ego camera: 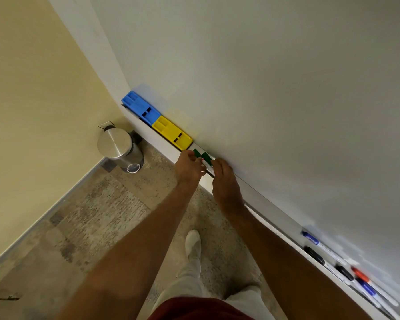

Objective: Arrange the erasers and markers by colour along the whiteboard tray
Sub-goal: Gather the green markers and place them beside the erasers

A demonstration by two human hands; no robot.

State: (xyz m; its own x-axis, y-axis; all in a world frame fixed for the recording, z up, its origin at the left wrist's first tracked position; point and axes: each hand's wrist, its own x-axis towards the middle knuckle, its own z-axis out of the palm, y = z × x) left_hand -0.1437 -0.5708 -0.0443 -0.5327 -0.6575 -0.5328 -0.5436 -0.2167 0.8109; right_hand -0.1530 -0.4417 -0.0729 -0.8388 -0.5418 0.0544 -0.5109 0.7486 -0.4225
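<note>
Reaching to the whiteboard tray (pixel 164 144), the left hand (pixel 188 167) and right hand (pixel 225 181) each pinch the green-capped markers (pixel 206 159) lying on it just beside the yellow eraser (pixel 172 132), which touches the blue eraser (pixel 141 108), while blue, black and red markers (pixel 342 271) lie well apart further along.

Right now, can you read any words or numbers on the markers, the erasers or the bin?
No text can be read anywhere.
Blue-capped marker at the far right of the white tray: a printed label shows, too blurred to read.
Green-capped markers at the hands: barrels mostly hidden, no readable print.
Blue plastic eraser, yellow plastic eraser, steel pedal bin: no writing visible.
</note>
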